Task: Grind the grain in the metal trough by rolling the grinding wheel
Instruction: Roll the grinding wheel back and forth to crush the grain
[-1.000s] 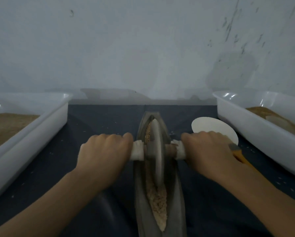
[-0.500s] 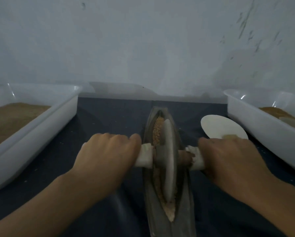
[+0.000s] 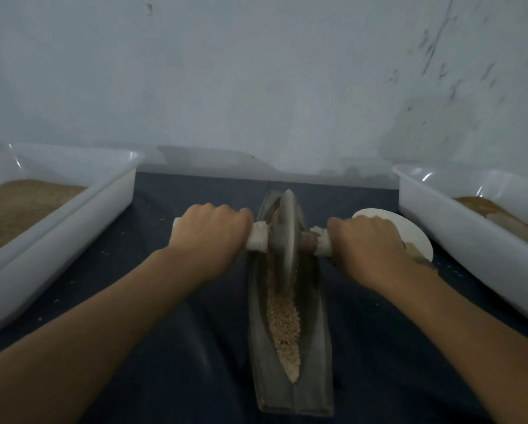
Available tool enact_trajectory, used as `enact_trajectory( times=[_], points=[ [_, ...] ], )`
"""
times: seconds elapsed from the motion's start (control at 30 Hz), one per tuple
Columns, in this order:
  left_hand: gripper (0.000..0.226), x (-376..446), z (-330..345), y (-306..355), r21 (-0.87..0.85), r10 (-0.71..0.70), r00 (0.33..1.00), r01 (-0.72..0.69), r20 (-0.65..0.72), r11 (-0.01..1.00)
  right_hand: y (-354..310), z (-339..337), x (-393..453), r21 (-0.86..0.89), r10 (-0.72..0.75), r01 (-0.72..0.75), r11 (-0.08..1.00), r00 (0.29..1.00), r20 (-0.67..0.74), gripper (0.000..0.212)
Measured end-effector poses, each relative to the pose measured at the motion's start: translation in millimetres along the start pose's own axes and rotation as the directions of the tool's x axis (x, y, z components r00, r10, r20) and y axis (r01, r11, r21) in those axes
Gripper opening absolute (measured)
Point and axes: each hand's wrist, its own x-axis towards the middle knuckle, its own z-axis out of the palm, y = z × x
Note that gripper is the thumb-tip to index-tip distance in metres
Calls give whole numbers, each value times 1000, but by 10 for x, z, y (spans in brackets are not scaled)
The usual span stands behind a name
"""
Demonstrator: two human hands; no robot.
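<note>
Head view: white tubs (image 3: 58, 228) flanking trough (image 3: 314, 356), left hand (image 3: 209, 237) and right hand (image 3: 366, 244) both gripping wheel (image 3: 285, 240) handles.

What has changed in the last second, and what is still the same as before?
The grinding wheel has rolled away from the person, toward the far end of the metal trough, so more grain lies uncovered at the near end. Both arms have stretched forward with it. Unchanged: the left hand and right hand keep their grip on the axle handles; nothing was let go.

Both hands have pushed the grinding wheel (image 3: 287, 237) toward the trough's (image 3: 314, 347) far end, uncovering more grain (image 3: 284, 325) at the near end.
</note>
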Motion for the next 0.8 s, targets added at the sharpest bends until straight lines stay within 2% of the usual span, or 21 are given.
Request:
enact_trajectory(
  times=[0.13,0.2,0.3,0.37,0.5,0.6,0.73,0.8],
  points=[
    [60,-509,-226,22,-5,165,985,-166,-50,986,-41,-173,-472,-29,-134,133,991,990,-43,44],
    [65,-599,-315,9,-14,148,987,-150,-67,989,-34,-216,-533,-47,-139,137,989,989,-41,45],
    [51,-482,-212,59,49,63,998,-63,0,997,-43,-103,-357,-67,-61,60,996,998,-9,32],
    [37,-252,-18,49,54,11,998,-8,-61,999,-36,-15,-137,-53,-19,18,998,999,-29,26],
    [23,119,207,14,2,-62,995,62,-81,998,-15,133,275,-67,37,-41,997,997,-65,16],
    [24,171,220,1,4,-54,995,55,-82,998,-4,146,316,-76,33,-38,996,997,-65,19],
    [33,-100,21,12,18,22,998,-21,-59,1000,-17,-3,-18,0,-28,28,1000,999,-20,28],
    [41,-334,-82,22,9,84,994,-84,-73,996,-33,-122,-254,-20,-51,51,999,999,-11,32]
  ],
)
